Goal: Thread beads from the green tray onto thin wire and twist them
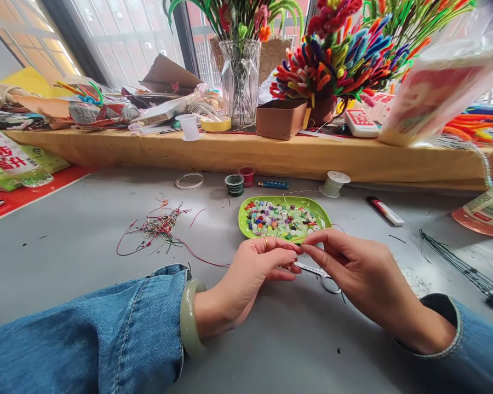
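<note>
A thin dark red cord (201,258) runs from the left across the table to my left hand (250,279). That hand pinches the cord between thumb and forefinger, its other fingers curled below. My right hand (361,273) meets it fingertip to fingertip, thumb and forefinger closed on the same cord; the exact spot between them is small and partly hidden. Under the hands lie scissors (331,283), one handle loop showing, the rest partly covered. Just beyond the fingers sits a green tray (243,221) holding many coloured beads (277,216).
A heap of cord scraps (162,227) lies at left. Behind the tray stand a green spool (234,186), a red spool (247,176) and a white spool (334,183). A lighter (385,211) and dark beaded cords (468,273) are at right. A cluttered ledge (156,153) runs behind.
</note>
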Demonstrator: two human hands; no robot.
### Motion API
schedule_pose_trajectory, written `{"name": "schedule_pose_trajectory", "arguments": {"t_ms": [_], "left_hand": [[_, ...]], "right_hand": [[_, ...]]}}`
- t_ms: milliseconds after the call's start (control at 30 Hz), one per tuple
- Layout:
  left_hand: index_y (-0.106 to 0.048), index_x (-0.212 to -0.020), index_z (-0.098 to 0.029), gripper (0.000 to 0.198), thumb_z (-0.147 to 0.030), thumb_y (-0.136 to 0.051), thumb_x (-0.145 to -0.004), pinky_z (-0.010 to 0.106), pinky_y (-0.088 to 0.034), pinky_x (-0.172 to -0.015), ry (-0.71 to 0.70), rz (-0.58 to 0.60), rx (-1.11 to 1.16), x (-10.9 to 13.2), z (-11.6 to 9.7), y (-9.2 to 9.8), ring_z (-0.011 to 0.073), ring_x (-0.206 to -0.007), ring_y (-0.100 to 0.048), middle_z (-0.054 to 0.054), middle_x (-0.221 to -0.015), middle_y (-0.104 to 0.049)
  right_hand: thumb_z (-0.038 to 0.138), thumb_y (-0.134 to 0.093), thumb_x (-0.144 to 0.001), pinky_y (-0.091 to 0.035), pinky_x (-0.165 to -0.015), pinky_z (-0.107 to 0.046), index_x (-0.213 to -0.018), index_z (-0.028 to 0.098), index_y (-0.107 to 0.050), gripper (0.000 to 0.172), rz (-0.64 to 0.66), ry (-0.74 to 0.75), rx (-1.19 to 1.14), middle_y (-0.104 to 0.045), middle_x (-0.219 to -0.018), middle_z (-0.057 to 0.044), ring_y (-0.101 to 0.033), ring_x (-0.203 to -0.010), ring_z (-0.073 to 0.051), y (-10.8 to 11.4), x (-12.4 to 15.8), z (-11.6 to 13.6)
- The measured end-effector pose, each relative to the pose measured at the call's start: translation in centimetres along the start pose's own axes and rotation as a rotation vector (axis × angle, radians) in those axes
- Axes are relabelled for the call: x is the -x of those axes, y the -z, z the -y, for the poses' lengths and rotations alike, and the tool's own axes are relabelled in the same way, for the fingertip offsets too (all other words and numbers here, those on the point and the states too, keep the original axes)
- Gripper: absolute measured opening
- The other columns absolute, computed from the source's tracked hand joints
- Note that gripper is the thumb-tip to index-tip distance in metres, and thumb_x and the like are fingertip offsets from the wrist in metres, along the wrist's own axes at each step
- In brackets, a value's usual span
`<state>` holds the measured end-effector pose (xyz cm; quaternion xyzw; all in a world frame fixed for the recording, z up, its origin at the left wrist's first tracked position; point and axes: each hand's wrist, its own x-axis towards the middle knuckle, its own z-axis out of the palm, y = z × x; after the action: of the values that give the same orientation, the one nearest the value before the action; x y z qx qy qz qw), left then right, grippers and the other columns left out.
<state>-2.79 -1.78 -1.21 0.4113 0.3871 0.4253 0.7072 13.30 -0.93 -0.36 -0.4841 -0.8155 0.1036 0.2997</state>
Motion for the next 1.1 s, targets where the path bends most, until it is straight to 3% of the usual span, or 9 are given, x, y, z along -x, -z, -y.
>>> {"name": "schedule_pose_trajectory", "arguments": {"t_ms": [167, 533, 900, 1100], "left_hand": [[-0.06, -0.066, -0.014, 0.011, -0.024, -0.055, -0.067, 0.021, -0.042, -0.059, 0.034, 0.016, 0.071, -0.11, 0.0, 0.13, 0.0088, -0.066, -0.048, 0.0, -0.067, -0.051], [-0.059, -0.066, -0.014, 0.009, -0.022, -0.054, -0.067, 0.019, -0.042, -0.052, 0.007, -0.011, 0.079, -0.17, 0.37, 0.24, 0.0088, -0.065, -0.042, 0.0, -0.068, -0.047], [-0.057, -0.068, -0.014, 0.012, -0.025, -0.053, -0.069, 0.017, -0.041, -0.05, 0.015, 0.016, 0.059, -0.19, 0.27, 0.24, 0.0114, -0.073, -0.043, 0.003, -0.071, -0.049], [-0.053, -0.064, -0.014, 0.008, -0.021, -0.051, -0.068, 0.018, -0.043, -0.05, 0.011, 0.012, 0.041, -0.32, 0.33, 0.34, 0.0108, -0.071, -0.04, 0.001, -0.067, -0.044]], "right_hand": [[0.029, -0.047, -0.079, -0.033, -0.043, -0.018, -0.079, 0.021, -0.057, 0.013, 0.012, 0.007, 0.016, -0.054, -0.055, 0.003, -0.048, -0.048, -0.008, -0.03, 0.0, 0.12], [0.029, -0.043, -0.081, -0.035, -0.051, -0.02, -0.08, 0.021, -0.054, 0.014, 0.097, -0.004, -0.007, -0.058, -0.064, 0.002, -0.047, -0.054, -0.009, -0.22, 0.07, 0.28], [0.03, -0.044, -0.08, -0.033, -0.048, -0.019, -0.078, 0.021, -0.053, 0.012, 0.077, -0.014, -0.034, -0.056, -0.061, 0.003, -0.045, -0.052, -0.008, -0.57, 0.06, 0.1], [0.028, -0.045, -0.08, -0.034, -0.051, -0.019, -0.078, 0.023, -0.054, 0.01, 0.046, 0.059, 0.039, -0.058, -0.064, 0.005, -0.048, -0.053, -0.008, -0.59, 0.15, 0.19]]}}
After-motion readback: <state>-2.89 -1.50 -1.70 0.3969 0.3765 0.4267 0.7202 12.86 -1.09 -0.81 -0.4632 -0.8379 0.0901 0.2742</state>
